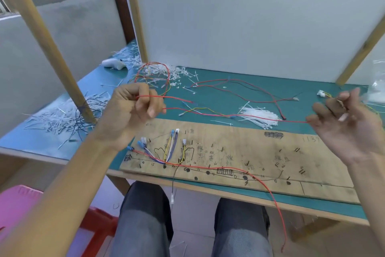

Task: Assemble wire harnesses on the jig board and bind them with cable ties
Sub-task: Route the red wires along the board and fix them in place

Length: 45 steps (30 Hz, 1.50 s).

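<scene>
Left hand: the left hand [133,110] is raised above the near left corner of the table, fingers curled tight round a red wire [295,121], with loops of the same wire standing up behind the knuckles.
Right hand: the right hand [350,125] is blurred, palm towards the camera, fingers spread and loosely bent; the wire reaches its lowest fingertip, but whether it is pinched there cannot be told.
Red wire: stretched nearly straight between the two hands, in the air above the far edge of the board.
Board: a plywood board [270,152] with pegs and pen marks lies along the front of the green table [208,90].
Part-built harness: coloured wires [170,152] with blue and white plugs fan out at the board's left end; one long red lead [270,192] runs off the front edge and hangs down.
Cable ties: a white bundle [258,117] lies on the table just behind the board.
Offcuts: heaps of trimmed tie ends [62,115] cover the far left of the table.
</scene>
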Each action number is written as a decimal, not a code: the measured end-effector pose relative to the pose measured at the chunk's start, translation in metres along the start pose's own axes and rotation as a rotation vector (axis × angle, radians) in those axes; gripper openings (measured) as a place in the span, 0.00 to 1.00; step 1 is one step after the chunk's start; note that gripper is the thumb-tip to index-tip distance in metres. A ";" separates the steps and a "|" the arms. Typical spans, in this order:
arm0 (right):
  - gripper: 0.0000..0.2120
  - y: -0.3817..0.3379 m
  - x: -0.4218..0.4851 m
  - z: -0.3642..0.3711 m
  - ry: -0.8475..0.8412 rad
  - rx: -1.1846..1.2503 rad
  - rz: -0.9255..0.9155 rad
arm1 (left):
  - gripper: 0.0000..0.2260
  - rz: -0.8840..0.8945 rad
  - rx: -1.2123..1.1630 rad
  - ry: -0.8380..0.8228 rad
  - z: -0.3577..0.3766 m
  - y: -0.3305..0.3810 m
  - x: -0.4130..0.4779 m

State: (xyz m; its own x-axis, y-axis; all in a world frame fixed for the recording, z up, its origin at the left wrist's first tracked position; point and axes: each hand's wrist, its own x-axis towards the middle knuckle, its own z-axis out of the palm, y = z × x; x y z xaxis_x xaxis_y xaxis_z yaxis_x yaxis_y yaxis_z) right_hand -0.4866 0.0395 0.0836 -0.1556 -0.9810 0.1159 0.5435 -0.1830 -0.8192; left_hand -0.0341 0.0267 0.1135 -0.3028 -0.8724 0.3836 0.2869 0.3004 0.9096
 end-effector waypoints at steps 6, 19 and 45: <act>0.13 0.000 0.011 -0.016 -0.051 0.205 -0.006 | 0.12 -0.208 0.314 -0.289 -0.009 0.011 -0.021; 0.44 0.016 0.017 -0.030 0.329 -0.221 0.360 | 0.16 0.101 0.255 -0.100 0.052 0.004 -0.022; 0.23 0.004 -0.029 0.060 -0.060 0.001 0.370 | 0.22 -0.431 -0.285 0.726 0.113 -0.017 -0.006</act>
State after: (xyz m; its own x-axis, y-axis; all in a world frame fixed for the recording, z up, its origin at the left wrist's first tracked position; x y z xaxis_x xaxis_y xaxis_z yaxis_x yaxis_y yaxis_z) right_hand -0.4302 0.0630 0.1105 0.1001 -0.9828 -0.1555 0.5548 0.1849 -0.8112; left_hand -0.1396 0.0706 0.1134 0.1863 -0.9456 -0.2668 0.5257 -0.1335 0.8401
